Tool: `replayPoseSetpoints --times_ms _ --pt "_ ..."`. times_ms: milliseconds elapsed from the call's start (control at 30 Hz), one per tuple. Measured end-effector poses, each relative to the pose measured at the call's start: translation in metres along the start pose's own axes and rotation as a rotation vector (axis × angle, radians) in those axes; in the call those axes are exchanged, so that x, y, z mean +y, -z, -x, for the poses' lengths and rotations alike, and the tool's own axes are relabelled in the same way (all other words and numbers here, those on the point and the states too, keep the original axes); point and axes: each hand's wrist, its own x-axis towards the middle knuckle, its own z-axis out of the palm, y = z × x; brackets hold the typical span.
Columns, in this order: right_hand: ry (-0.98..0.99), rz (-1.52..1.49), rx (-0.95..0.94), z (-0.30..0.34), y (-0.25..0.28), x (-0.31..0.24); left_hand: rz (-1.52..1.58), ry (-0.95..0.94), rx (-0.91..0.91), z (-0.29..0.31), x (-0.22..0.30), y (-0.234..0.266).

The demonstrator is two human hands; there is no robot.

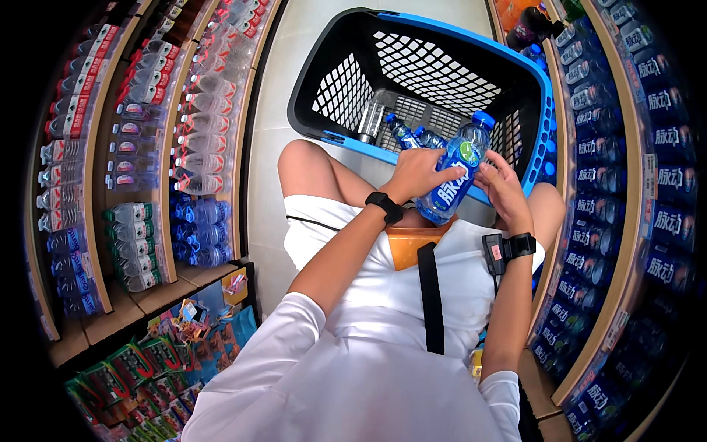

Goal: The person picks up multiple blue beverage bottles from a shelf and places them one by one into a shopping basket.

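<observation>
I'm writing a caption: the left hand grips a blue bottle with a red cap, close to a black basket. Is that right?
The cap is blue, not red, as the head view shows; the left hand grips the blue bottle, close to the black basket.

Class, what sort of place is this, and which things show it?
Most likely a shop aisle: rows of matching bottled drinks line shelves on both sides, colourful packets are displayed at lower left, and a black-and-blue basket holding bottles sits before the person.

glossy plastic bottle, matt plastic basket, matt cloth shirt, smooth floor
</observation>
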Motion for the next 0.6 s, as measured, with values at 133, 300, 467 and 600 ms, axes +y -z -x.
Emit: replayPoseSetpoints --times_ms 133,300,467,600 --pt "0.001 -0.027 0.010 0.0003 -0.0038 -0.0031 0.002 -0.014 0.011 0.0012 0.0006 0.0013" --pt "0.010 -0.054 0.019 0.0000 -0.0034 -0.0025 0.008 0.002 -0.026 0.0009 0.0060 0.0075" --pt "0.023 -0.073 0.058 0.0000 0.0026 0.0020 -0.033 0.025 -0.057 -0.0001 0.0052 0.0034" --pt "0.051 -0.082 0.053 -0.0017 0.0007 -0.0015 -0.030 0.005 -0.049 -0.0025 0.0081 0.0079"
